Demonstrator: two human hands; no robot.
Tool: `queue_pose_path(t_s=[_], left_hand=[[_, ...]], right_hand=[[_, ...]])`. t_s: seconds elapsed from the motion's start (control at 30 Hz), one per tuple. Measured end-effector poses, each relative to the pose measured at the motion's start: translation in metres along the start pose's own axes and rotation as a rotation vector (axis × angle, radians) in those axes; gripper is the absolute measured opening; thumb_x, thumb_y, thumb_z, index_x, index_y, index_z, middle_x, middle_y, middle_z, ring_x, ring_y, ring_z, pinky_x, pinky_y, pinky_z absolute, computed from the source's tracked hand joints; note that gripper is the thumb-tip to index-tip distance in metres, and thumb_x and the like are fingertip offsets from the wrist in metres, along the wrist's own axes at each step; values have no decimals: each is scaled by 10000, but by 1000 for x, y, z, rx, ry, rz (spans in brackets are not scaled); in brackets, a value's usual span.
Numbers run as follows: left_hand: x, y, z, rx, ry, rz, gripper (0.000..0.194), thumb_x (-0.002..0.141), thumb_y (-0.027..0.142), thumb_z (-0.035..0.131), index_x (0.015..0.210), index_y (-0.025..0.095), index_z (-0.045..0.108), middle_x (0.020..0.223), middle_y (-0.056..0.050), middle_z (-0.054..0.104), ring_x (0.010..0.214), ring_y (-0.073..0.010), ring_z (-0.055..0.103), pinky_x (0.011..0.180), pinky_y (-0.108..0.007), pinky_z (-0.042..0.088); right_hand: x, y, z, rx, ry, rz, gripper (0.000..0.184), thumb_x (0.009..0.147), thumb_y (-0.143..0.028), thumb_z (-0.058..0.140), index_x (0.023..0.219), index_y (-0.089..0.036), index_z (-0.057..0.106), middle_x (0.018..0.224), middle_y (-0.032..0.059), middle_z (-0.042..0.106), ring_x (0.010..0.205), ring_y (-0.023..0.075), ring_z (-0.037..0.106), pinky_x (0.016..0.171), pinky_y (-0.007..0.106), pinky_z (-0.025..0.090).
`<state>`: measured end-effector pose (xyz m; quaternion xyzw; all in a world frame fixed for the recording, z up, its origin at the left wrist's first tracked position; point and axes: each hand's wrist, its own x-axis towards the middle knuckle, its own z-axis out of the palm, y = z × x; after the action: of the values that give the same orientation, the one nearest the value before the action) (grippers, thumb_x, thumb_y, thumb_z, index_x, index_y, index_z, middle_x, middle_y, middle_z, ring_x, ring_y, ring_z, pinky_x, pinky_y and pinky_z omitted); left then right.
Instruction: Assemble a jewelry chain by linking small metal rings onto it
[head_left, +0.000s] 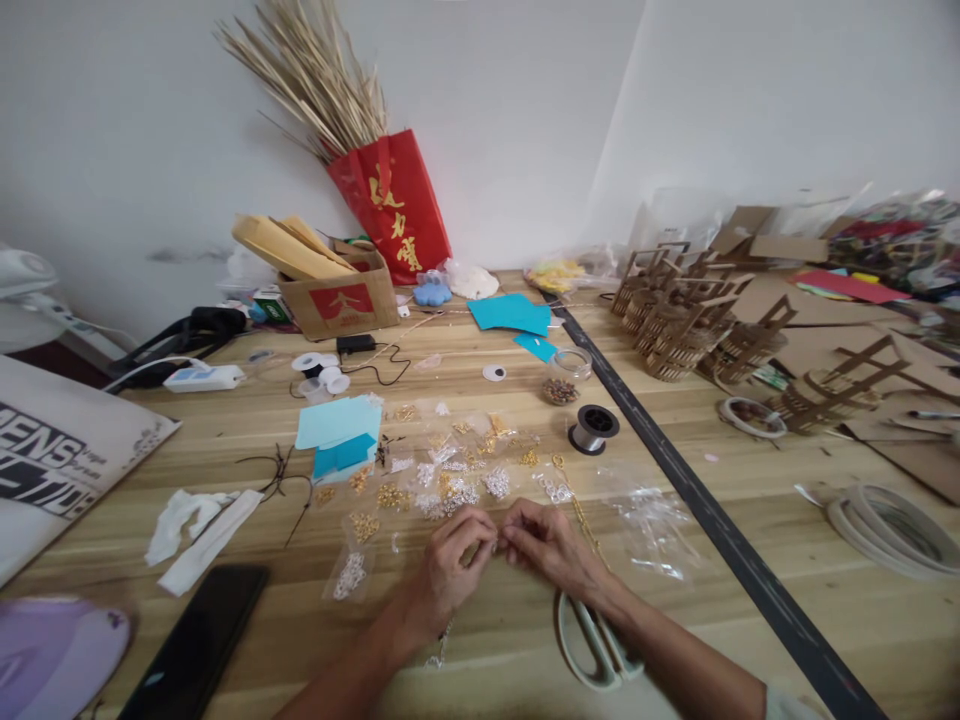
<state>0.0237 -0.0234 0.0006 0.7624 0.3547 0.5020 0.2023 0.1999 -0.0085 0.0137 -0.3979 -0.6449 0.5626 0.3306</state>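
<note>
Both hands meet at the near middle of the table [495, 690]. Left hand [459, 553]: thumb and fingers pinched closed. Right hand [546, 540]: likewise pinched, its fingertips just beside the left's. Anything between them too small to make out; cannot tell what either grips. Silver chain [442, 645] on the near side, by the left wrist; whether the left hand holds it, cannot tell. Gold chain [581, 515] runs from the far side down toward the right forearm. Scissors [592, 640], pale handles, partly under that forearm.

Just beyond the hands, a spread of silver beads [459, 493] and gold findings [391, 496], some in clear bags. One bag [349, 575] left of the left hand. Wire spool [593, 430] farther off, to the right; jar [561, 388] beyond it, to its left. Empty-looking clear bags [656, 530] right of the right hand. Phone [196, 640] at near left.
</note>
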Motion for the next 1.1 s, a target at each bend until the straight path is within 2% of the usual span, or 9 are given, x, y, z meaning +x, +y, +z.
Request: queue_pose_path(t_s=[0.3,0.47,0.6,0.67,0.83,0.97,1.1], left_hand=[[2,2,-4,-38,-11,-15,178,825,6,555,750,159,602,760,-54,648,726,-153,635,649,-238,510],[0,0,-3,-30,-16,-8,188,809,-10,542,740,157,591,752,-56,647,713,-153,632,645,-239,510],[1,2,-4,-52,-34,-34,185,810,4,543,711,155,585,738,-54,646,703,-149,634,645,-232,502],[3,6,-6,-90,-43,-102,165,818,33,554,714,155,595,755,-58,657,718,-152,642,664,-238,503],[8,11,-10,-256,-64,-423,118,814,119,594,707,160,620,847,-75,713,821,-182,670,777,-288,507],[9,6,-9,-371,-63,-662,85,757,197,658,687,152,644,736,-56,699,715,-176,643,688,-275,493],[12,4,-8,-478,-82,-778,104,713,237,681,671,150,640,625,-9,639,614,-140,578,614,-242,451]], right_hand=[[1,3,-3,-50,35,6,175,891,-260,540,738,-181,571,593,-17,613,519,112,543,512,208,391],[4,13,-9,-197,113,-9,147,873,-219,529,729,-189,533,588,-25,602,522,117,537,514,212,380],[5,16,-12,-306,127,-23,145,862,-181,500,718,-193,512,570,-33,586,519,116,525,518,211,366],[5,13,-11,-356,128,-39,151,860,-175,492,710,-192,507,571,-35,576,521,113,503,520,212,350],[3,5,-8,-381,99,-30,157,868,-194,487,712,-189,505,581,-35,572,534,111,488,529,213,336],[1,4,-6,-362,65,-46,148,874,-209,485,731,-185,514,596,-35,551,540,111,477,528,212,331],[0,3,-6,-350,61,-57,159,891,-212,482,738,-184,514,591,-43,525,542,108,459,525,209,322]])
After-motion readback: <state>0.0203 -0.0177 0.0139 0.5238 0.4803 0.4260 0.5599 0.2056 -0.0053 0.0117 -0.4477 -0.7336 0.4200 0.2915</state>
